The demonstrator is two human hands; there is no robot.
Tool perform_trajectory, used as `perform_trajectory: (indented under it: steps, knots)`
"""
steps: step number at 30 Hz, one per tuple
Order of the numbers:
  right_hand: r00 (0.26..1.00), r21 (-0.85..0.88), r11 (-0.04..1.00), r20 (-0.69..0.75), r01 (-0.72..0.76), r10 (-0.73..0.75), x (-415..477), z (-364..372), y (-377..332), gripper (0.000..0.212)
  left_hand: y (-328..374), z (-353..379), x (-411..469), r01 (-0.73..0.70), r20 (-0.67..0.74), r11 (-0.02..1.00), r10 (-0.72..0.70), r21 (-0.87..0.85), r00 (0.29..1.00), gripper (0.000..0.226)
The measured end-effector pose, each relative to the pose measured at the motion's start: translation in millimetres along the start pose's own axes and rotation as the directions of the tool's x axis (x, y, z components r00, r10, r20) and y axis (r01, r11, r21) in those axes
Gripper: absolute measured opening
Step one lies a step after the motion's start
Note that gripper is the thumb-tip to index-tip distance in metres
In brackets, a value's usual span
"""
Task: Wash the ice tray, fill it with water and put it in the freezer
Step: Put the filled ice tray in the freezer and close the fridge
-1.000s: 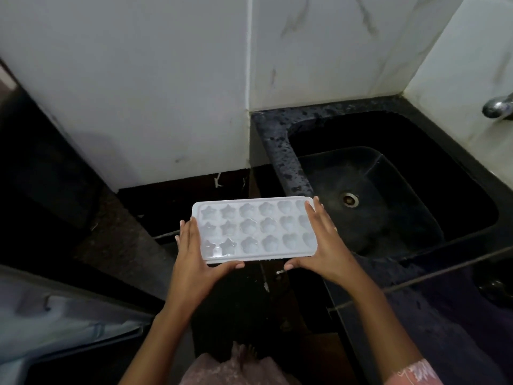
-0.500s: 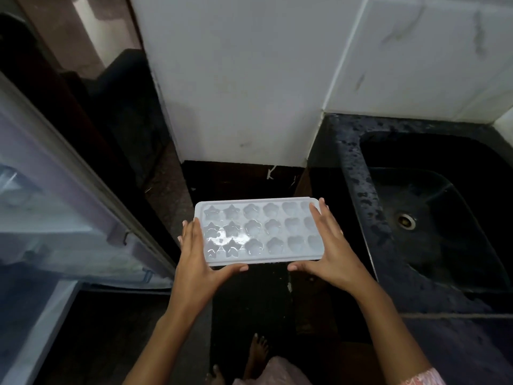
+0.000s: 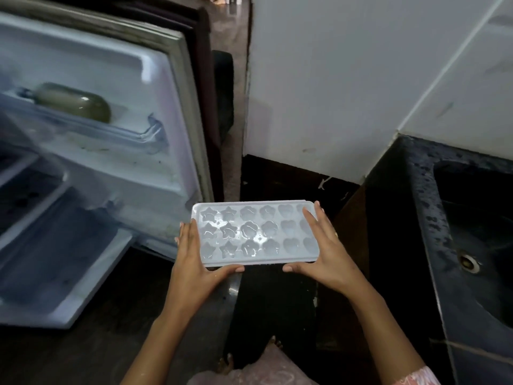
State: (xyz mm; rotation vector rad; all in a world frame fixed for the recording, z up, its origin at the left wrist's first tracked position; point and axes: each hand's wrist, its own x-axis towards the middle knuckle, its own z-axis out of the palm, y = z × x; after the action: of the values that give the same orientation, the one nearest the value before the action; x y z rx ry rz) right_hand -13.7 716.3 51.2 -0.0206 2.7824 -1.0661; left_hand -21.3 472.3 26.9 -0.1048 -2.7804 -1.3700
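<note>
Ice tray held level, facing the open fridge
Left hand point(image 3: 194, 262) and right hand point(image 3: 324, 257) clamped the ice tray point(image 3: 255, 234) by its short ends, fingers together along the rims, thumbs hooked under the near edge. The tray hung in mid-air, cells glinting, probably filled. Judged: keep it flat, move slowly, avoid any tilt. Beyond, left, stood the open fridge point(image 3: 155, 162); the sink point(image 3: 416, 218) lay right

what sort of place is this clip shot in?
Most likely a home kitchen. An open fridge door with shelves is on the left and a dark stone sink with a drain on the right. The left hand and right hand hold an ice tray.
</note>
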Motion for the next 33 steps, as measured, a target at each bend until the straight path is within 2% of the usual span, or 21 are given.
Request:
perform_trajectory:
  steps: [12, 17, 24, 30, 33]
  knots:
    - [0.959, 0.039, 0.978, 0.188, 0.207, -0.211, 50, 51, -54, 0.121, -41, -55, -25, 0.223, -0.187, 0.975, -0.22, -0.004, 0.957, 0.127]
    - [0.912, 0.03, 0.943, 0.245, 0.331, -0.328, 78, 71, -71, 0.12, -55, -70, -31, 0.318, -0.293, 0.948, -0.312, -0.031, 0.904, 0.129]
    - [0.823, 0.04, 0.875, 0.322, 0.482, -0.468, 115, 90, -103, 0.117, -64, -88, -33, 0.386, -0.445, 0.922, -0.362, -0.039, 0.819, 0.127]
    - [0.753, 0.049, 0.835, 0.406, 0.548, -0.518, 137, 106, -131, 0.118, -75, -101, -36, 0.454, -0.523, 0.889, -0.415, -0.06, 0.745, 0.125]
    - [0.728, 0.043, 0.821, 0.436, 0.57, -0.529, 150, 115, -146, 0.12, -78, -110, -34, 0.452, -0.546, 0.889, -0.413, -0.069, 0.729, 0.123]
